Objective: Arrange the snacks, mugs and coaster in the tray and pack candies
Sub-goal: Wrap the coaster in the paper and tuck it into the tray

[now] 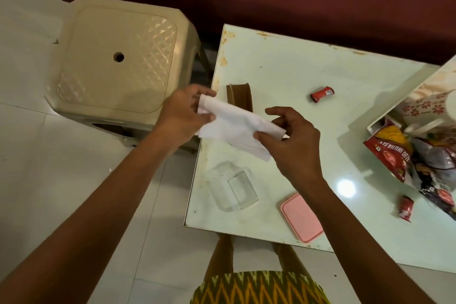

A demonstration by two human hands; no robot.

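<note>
Both my hands hold a white paper napkin point(234, 126) above the table's left part. My left hand point(183, 116) pinches its left end and my right hand point(293, 140) pinches its right end. Below it stands a clear glass container point(233, 186) with nothing inside, and its pink lid point(301, 217) lies beside it near the front edge. One red candy point(322, 93) lies further back, another point(406, 208) at the right. A white tray point(377, 123) at the right edge carries snack packets point(392, 155) and a floral mug point(429, 106).
A brown holder point(240, 97) stands behind the napkin on the white glossy table point(296, 66). A beige plastic stool point(118, 61) stands left of the table on the pale floor. A dark red wall runs behind.
</note>
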